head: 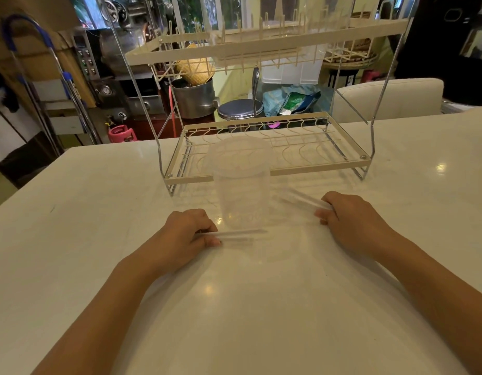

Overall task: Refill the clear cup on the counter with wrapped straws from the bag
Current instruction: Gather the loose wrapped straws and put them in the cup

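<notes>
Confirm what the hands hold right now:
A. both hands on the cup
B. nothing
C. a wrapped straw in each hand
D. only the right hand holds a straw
C: the left hand and the right hand each pinch a wrapped straw, either side of the empty clear cup.

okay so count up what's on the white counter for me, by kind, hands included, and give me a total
Clear cups: 1, the clear cup, empty as far as the picture shows
Wrapped straws: 2 blurred ones or bunches, one in the left hand, one in the right hand
Dish racks: 1, the dish rack
Hands: 2, left hand, right hand
Total: 6
</notes>
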